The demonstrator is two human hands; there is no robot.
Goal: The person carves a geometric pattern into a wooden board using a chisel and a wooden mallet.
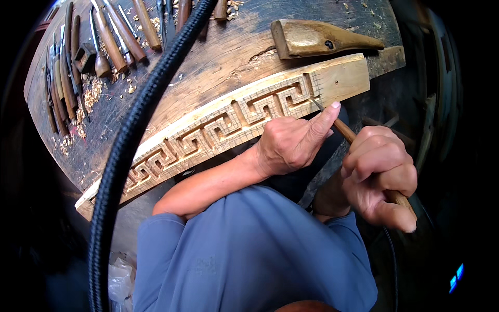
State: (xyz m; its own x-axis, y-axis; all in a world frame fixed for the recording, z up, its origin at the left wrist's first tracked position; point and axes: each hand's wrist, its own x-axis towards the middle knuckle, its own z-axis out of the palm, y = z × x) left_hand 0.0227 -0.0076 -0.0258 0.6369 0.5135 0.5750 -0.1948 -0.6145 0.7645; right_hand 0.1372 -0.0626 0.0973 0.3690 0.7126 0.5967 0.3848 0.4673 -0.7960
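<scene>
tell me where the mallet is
The mallet lies on the bench, upper right in the head view, on the far side of the carved board, near its right end.

Carved board: left portion partly hidden by braided cable. Above board: some tools cut off. Below board's right end: right hand partly conceals handle.

the left forearm, bare below the elbow, slants up and to the right. the left hand shows its back, one digit stretched toward the upper right, the others folded mostly out of sight. the right forearm is foreshortened; the right hand is closed, its fingers curled, its thumb pointing down and right.
</scene>
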